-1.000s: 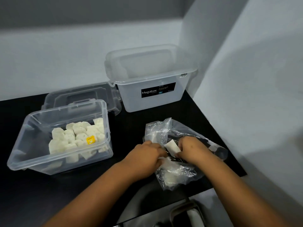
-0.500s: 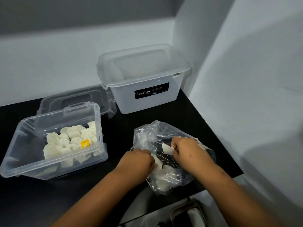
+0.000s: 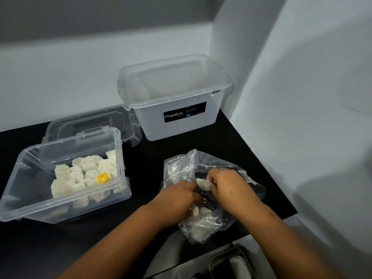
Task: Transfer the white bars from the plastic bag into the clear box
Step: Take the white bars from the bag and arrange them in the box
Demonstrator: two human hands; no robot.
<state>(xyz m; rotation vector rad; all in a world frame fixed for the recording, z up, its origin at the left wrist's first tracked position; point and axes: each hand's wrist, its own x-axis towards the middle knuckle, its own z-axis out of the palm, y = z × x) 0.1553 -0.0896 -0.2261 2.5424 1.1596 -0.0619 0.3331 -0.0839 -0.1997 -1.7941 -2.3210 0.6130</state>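
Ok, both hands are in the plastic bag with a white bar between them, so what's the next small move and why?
Probably lift the white bar out of the plastic bag with the right hand, which pinches it, and carry it left to the clear box. The left hand grips the bag, so it can hold it steady. The box is open and already holds bars, with room on its left side.

- Sitting at the left of the counter (image 3: 153,162): the clear box (image 3: 36,200), holding a heap of bars (image 3: 84,174) in its right half
- Lying just behind that box, flat: a lid (image 3: 88,123)
- Standing at the back right, by the wall corner: the large tub (image 3: 175,97)
- Lying in front of the tub, near the front edge: the plastic bag (image 3: 209,224), more bars inside
- Reaching into the bag's mouth side by side: left hand (image 3: 179,200), right hand (image 3: 231,184), one bar (image 3: 202,183) between them
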